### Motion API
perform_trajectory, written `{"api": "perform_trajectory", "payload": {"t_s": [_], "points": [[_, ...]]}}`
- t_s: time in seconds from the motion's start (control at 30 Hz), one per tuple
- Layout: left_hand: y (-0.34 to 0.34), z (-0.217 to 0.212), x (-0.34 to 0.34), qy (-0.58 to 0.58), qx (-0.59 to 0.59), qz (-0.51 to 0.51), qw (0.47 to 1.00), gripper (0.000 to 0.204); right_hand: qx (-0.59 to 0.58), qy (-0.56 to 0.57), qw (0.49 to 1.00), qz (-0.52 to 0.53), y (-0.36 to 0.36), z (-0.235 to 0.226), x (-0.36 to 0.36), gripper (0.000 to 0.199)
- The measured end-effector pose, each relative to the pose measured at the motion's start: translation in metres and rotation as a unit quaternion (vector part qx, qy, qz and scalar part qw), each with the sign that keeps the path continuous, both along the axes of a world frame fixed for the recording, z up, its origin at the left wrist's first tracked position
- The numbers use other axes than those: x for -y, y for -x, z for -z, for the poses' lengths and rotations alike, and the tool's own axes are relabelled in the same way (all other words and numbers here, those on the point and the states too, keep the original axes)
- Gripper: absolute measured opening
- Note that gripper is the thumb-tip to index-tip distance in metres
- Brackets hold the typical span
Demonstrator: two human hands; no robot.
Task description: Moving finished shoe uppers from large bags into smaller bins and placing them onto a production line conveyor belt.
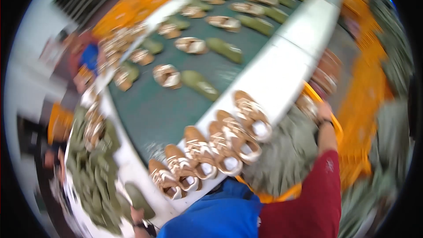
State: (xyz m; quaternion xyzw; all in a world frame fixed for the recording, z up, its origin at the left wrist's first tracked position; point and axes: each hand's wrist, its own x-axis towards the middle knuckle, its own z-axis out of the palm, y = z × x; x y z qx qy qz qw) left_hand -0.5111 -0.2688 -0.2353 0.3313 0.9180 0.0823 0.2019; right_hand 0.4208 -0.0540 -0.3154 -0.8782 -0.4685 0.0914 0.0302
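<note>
At the lower left, my left hand (137,214) is closed on the end of a green insole (140,199), beside a heap of green insoles (94,180) on a white surface. My right hand (325,112) reaches to the far end of a yellow basket (338,128). Its fingers are blurred but look closed on a brown and white shoe (307,106) there. Between my arms, several brown lace-up shoes (202,154) with white laces stand in a row on the white edge (286,68) of a conveyor, toes away from me.
Pairs of a shoe (191,45) and a green insole (224,50) lie in rows along the dark green belt (145,101). Grey-green crumpled material (280,154) fills the basket. Orange crates (361,105) stand at the right. Another person in blue (89,57) is at the far left.
</note>
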Motion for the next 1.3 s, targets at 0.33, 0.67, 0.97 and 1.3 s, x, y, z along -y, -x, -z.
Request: {"api": "perform_trajectory", "payload": {"t_s": [0.33, 0.67, 0.97, 1.3], "points": [[-0.042, -0.024, -0.007, 0.205, -0.118, -0.137, 0.962, 0.06, 0.076, 0.24, 0.967, 0.038, -0.03, 0.064, -0.076, 0.076], [-0.061, -0.011, -0.011, 0.043, -0.051, -0.196, 0.978, 0.061, 0.018, 0.245, 0.967, -0.073, -0.022, 0.094, -0.054, 0.053], [-0.039, -0.011, -0.019, -0.036, 0.132, -0.245, 0.96, 0.035, 0.068, 0.022, 0.997, -0.041, -0.011, 0.054, -0.004, 0.043], [-0.054, -0.06, -0.257, -0.07, 0.195, 0.092, 0.974, 0.041, 0.022, -0.097, 0.988, 0.118, 0.015, -0.097, 0.097, 0.045]]}}
